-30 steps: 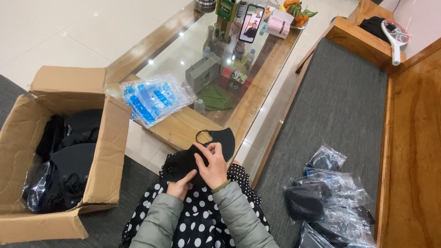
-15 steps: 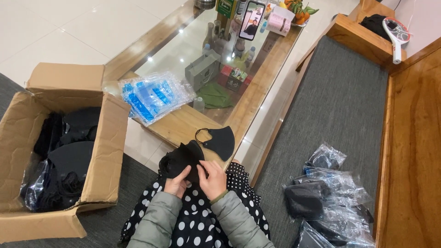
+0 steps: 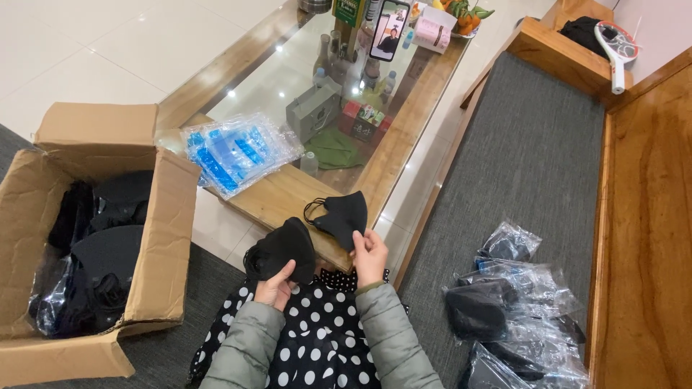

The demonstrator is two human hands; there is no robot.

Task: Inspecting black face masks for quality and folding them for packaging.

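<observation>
view: head camera, looking down at lap and table edge
left hand (image 3: 275,284): lower centre of frame, fingers curled around a stack of black masks (image 3: 282,248), thumb on top; stack held above the polka-dot lap (image 3: 310,338)
right hand (image 3: 370,256): just right of the left hand, fingers loosely bent, fingertips touching the lower edge of a single black mask (image 3: 344,214); not clearly pinching it
single mask: lies on the near corner of the wooden table (image 3: 288,198), centre frame, ear loop showing on its left
change: a second ago both hands were together on one black bundle; now the hands are apart, one mask is off the stack and set on the table
meaning: looks like one mask was peeled from the stack, sorting one at a time
cardboard box (image 3: 94,238): left of frame, open, black masks and wrapping inside
blue packets (image 3: 231,151): clear-wrapped, upper left of the table
plastic bags (image 3: 519,310): lower right on the grey mat, dark contents
phone (image 3: 389,30): top centre, propped upright
</observation>
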